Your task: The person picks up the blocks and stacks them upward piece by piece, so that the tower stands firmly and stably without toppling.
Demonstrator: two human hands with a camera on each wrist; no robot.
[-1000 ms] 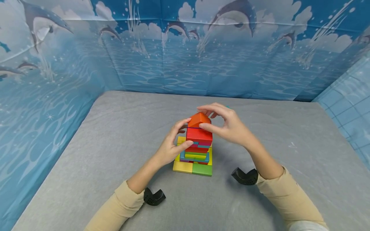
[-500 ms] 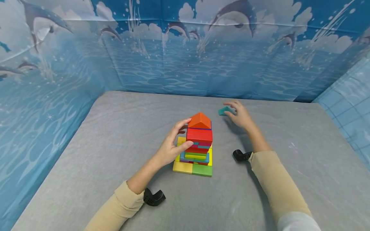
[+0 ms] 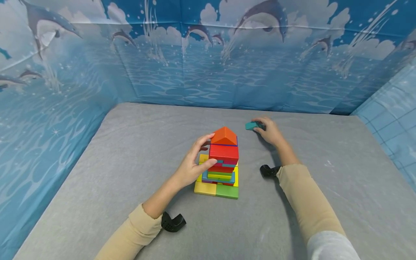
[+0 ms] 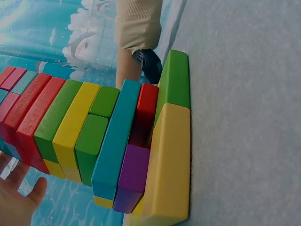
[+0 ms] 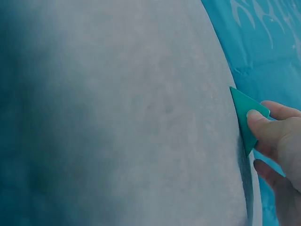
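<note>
A tower of coloured wooden blocks [image 3: 223,153] stands at the middle of the table, topped by an orange triangular block [image 3: 225,136]. Its base is of flat yellow and green blocks [image 3: 226,191]. Along the tower's left side is my left hand [image 3: 191,168], thumb at the front and fingertips right at the upper blocks. In the left wrist view, its fingers spread beside the stacked layers. Farther back and to the right, my right hand [image 3: 271,133] pinches a teal triangular block [image 5: 244,110] between thumb and fingers, low over the cloth.
Grey cloth [image 3: 146,144] covers the table. A blue curtain with printed dolphins [image 3: 208,72] hangs behind it and along both sides. Black curved devices stick out at the left wrist [image 3: 173,222] and right wrist [image 3: 269,171].
My right hand has left the orange block at the tower's top, reached back to the right and taken hold of the teal triangular block. The left hand stays in place.
</note>
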